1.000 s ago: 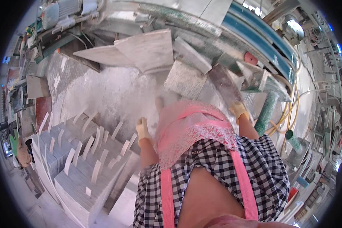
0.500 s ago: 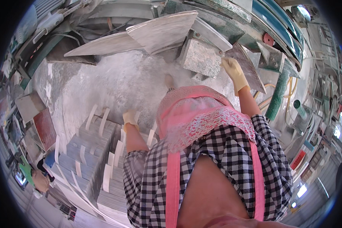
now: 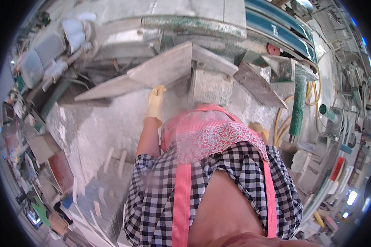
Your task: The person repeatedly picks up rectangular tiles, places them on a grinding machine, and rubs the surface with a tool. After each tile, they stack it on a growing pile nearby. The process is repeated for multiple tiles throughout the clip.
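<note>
A cream glove covers my left hand (image 3: 156,101), which is raised in front of the apron, its fingers curled in with nothing showing between them. It is nearest to the grey flat boards (image 3: 163,68) leaning ahead of it; I see no clear contact. My right hand (image 3: 258,129), also gloved, hangs low at my right side. The pink flowered apron (image 3: 212,131) and sleeve partly cover it, and its fingers are not readable. Right of the leaning boards stands a worn, whitish metal block (image 3: 212,86).
Strapped stacks of grey slabs (image 3: 107,181) stand at lower left. A green machine frame (image 3: 193,25) with blue rails (image 3: 280,26) runs across the far side. At right are a green post (image 3: 297,107) and yellow hoses (image 3: 282,119). Another person (image 3: 57,222) is at far left.
My left hand has swung forward and up from beside the slab stacks toward the leaning boards. My right hand has dropped back from the metal block to my side. The view has shifted.
</note>
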Motion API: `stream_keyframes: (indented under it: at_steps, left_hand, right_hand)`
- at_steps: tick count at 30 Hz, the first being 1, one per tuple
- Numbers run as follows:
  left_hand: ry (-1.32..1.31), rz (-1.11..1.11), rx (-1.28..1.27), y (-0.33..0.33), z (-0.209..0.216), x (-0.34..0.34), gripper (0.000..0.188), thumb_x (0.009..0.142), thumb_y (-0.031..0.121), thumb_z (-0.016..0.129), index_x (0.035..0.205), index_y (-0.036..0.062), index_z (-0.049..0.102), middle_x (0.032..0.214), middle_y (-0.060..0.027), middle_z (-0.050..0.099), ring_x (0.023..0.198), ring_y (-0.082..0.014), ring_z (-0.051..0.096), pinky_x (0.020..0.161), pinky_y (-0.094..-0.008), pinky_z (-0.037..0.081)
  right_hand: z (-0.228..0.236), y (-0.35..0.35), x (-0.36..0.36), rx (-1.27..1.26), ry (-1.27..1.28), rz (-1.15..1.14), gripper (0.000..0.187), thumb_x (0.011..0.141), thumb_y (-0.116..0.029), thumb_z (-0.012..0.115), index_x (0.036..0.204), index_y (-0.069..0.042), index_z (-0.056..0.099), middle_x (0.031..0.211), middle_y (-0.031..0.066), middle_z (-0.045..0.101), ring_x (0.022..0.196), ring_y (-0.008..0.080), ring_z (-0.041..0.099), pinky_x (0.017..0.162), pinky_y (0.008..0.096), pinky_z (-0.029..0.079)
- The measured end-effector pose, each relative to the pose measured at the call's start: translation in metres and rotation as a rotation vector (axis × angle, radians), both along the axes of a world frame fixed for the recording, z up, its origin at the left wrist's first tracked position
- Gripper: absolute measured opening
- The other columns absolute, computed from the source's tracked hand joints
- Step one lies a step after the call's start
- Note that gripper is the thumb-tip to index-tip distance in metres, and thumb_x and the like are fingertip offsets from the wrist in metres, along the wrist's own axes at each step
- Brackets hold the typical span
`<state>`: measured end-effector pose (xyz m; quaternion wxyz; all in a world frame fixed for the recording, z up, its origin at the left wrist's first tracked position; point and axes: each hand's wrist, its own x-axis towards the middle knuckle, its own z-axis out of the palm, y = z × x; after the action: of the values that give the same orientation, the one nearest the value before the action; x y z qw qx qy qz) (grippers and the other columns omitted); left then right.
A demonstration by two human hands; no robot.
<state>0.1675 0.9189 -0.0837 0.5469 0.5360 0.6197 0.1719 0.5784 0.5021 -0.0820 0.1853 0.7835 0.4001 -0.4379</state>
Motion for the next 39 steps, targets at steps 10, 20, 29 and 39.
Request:
stream_keyframes:
  at_steps: [10, 20, 29, 39]
  left_hand:
    - [-0.227, -0.063, 0.417, 0.096, 0.103, 0.120, 0.023, 0.101, 0.017, 0.056, 0.109, 0.0023, 0.072, 0.102, -0.0094, 0.075, 0.093, -0.0151, 0.070, 0.086, -0.0279, 0.051]
    - [-0.125, -0.353, 0.755, 0.205, 0.131, 0.241, 0.024, 0.096, 0.018, 0.060, 0.113, 0.0080, 0.073, 0.105, -0.0136, 0.074, 0.098, -0.0268, 0.072, 0.086, -0.0313, 0.054]
    - [0.283, -0.614, 1.103, 0.242, 0.107, 0.327, 0.045, 0.093, 0.029, 0.058, 0.128, 0.0014, 0.060, 0.132, -0.0175, 0.061, 0.132, -0.0350, 0.049, 0.114, -0.0473, 0.033]
    - [0.547, -0.704, 1.032, 0.216, 0.118, 0.343, 0.056, 0.096, 0.036, 0.053, 0.140, 0.0013, 0.051, 0.146, -0.0161, 0.049, 0.139, -0.0314, 0.040, 0.119, -0.0460, 0.024]
  right_hand:
    - [0.030, 0.040, -0.004, 0.582, 0.133, -1.169, 0.026, 0.089, -0.030, 0.061, 0.095, -0.006, 0.070, 0.077, 0.0052, 0.055, 0.075, 0.0183, 0.060, 0.072, 0.0317, 0.055]
    - [0.062, 0.059, 0.020, 0.431, 0.025, -1.584, 0.040, 0.094, -0.040, 0.057, 0.092, -0.003, 0.072, 0.070, 0.0069, 0.054, 0.063, 0.0187, 0.057, 0.063, 0.0337, 0.057]
    - [0.183, 0.144, 0.086, 0.759, -0.981, -0.282, 0.050, 0.080, -0.002, 0.062, 0.130, -0.007, 0.057, 0.095, 0.0164, 0.064, 0.085, 0.0341, 0.064, 0.088, 0.0395, 0.050]
    - [0.200, 0.433, 0.182, 1.112, 0.022, -0.743, 0.050, 0.093, -0.036, 0.063, 0.129, -0.001, 0.060, 0.113, 0.0135, 0.069, 0.109, 0.0237, 0.065, 0.095, 0.0346, 0.048]
